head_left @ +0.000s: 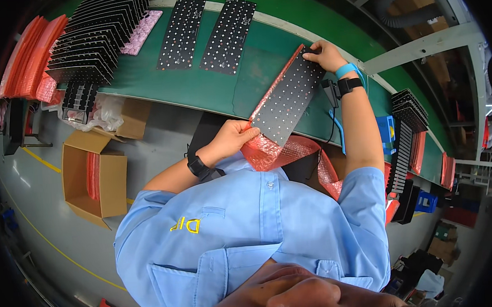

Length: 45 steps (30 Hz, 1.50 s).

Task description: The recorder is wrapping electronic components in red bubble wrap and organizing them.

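Note:
A black circuit board (287, 98) with rows of white dots lies tilted between my hands, over the near edge of the green bench. My left hand (234, 136) pinches its near left corner together with red bubble wrap (265, 152). The wrap runs along the board's left edge and trails in a strip toward my right elbow. At the board's far right corner, my right hand (324, 55) grips the edge between thumb and fingers. Two similar boards, a left one (181, 33) and a right one (227, 36), lie flat farther back on the bench.
Black boards stand in a rack (92, 39) at the far left, beside stacked red bubble-wrap packs (29, 56). An open cardboard box (113, 177) with red packs sits on the floor. Another rack (401, 151) and a blue bin (386, 130) are at right.

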Each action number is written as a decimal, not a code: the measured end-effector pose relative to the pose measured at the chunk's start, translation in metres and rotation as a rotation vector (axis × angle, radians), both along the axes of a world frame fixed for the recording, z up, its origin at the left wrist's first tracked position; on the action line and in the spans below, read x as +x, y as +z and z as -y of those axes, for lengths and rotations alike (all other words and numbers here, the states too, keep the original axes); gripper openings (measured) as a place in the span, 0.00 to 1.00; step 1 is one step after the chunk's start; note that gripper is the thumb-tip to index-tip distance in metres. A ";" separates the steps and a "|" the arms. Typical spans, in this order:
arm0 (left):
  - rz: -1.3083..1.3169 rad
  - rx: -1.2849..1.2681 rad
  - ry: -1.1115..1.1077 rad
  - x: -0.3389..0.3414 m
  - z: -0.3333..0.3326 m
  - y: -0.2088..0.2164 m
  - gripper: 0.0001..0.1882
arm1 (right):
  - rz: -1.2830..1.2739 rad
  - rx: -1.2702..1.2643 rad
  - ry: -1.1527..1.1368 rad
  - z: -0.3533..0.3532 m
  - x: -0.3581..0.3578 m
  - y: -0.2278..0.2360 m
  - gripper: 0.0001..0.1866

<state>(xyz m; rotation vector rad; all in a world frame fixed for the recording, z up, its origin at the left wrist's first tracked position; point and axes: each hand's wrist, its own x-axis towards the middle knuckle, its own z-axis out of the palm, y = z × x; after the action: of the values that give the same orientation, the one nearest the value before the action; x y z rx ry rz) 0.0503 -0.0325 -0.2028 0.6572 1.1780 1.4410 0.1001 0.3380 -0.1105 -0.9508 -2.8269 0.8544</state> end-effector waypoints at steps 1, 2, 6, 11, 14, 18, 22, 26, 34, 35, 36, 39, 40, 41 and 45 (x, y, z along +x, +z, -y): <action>0.007 -0.005 0.008 0.000 0.000 0.000 0.13 | 0.002 0.000 0.003 -0.001 -0.002 0.001 0.22; 0.015 -0.010 0.016 0.000 0.000 0.001 0.13 | 0.035 -0.030 -0.020 -0.002 -0.004 0.003 0.22; -0.004 -0.044 0.015 -0.002 -0.002 0.003 0.14 | 0.083 -0.103 -0.058 -0.012 -0.006 -0.007 0.22; 0.022 -0.062 0.070 0.001 -0.006 0.010 0.14 | 0.035 -0.172 -0.044 -0.013 -0.003 -0.007 0.19; 0.002 -0.060 0.078 0.003 -0.004 0.003 0.14 | 0.070 -0.242 0.083 -0.014 0.005 0.027 0.18; -0.012 -0.060 0.061 0.002 -0.002 0.008 0.12 | 0.030 -0.300 0.294 0.018 0.036 0.111 0.16; 0.046 -0.046 -0.087 0.011 0.002 0.030 0.11 | -0.169 -0.132 0.456 0.065 0.056 0.197 0.13; -0.180 0.100 -0.456 0.014 0.000 0.010 0.09 | -0.163 0.050 0.405 0.082 0.082 0.271 0.14; 0.251 0.154 -0.076 0.011 -0.018 0.025 0.08 | -0.147 1.197 0.290 0.133 0.069 0.217 0.10; 0.337 0.172 0.011 0.012 -0.020 0.028 0.08 | -0.132 1.221 0.288 0.143 0.065 0.194 0.10; 0.331 0.178 0.019 0.015 -0.018 0.030 0.08 | -0.120 1.243 0.287 0.158 0.058 0.169 0.10; 0.230 0.059 -0.004 0.022 -0.010 0.027 0.08 | -0.065 1.216 0.257 0.195 0.051 0.085 0.08; 0.230 0.063 0.008 0.021 -0.008 0.024 0.08 | -0.029 1.195 0.229 0.210 0.055 0.063 0.07; 0.179 0.028 -0.005 0.018 -0.006 0.016 0.08 | -0.045 1.091 0.210 0.223 0.059 0.046 0.08; 0.029 -0.065 -0.004 0.011 0.004 0.001 0.08 | -0.211 0.703 0.264 0.238 0.075 0.010 0.17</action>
<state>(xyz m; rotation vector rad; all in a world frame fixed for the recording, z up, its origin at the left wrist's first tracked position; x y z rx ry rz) 0.0610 -0.0369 -0.2022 0.5915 1.1958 1.3982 0.1749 0.1000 -0.1003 -0.3696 -2.7511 -0.0662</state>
